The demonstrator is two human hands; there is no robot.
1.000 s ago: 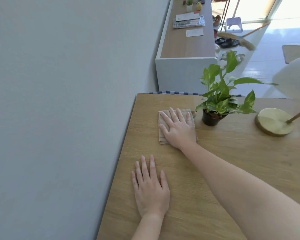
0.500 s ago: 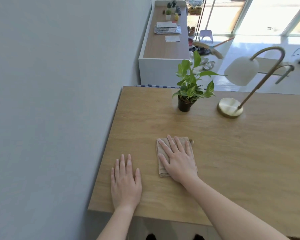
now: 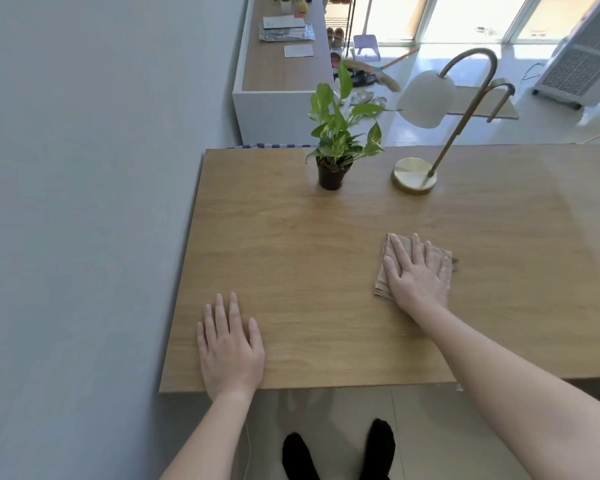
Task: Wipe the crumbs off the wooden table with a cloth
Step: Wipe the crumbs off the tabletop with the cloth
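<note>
Head view: right hand (image 3: 418, 275) flat on folded beige cloth (image 3: 381, 282), fingers (image 3: 397, 245) spread open, pressing for wiping contact, mid-worktop toward right. Left hand (image 3: 227, 344) splayed open near front edge of smooth oak-grain worktop (image 3: 291, 244), likely bracing. Crumbs not discernible.

No readable text, label, brand, number or sign anywhere. Printed papers (image 3: 286, 27) on the far sideboard (image 3: 278, 72), far left beyond the wooden table (image 3: 326, 237): marks too small and blurred to make out. Small white card (image 3: 298, 50) just nearer on the same sideboard: blank or illegible, cannot tell which. White appliance (image 3: 582, 57) at far right: grille only, no legible marking.
</note>
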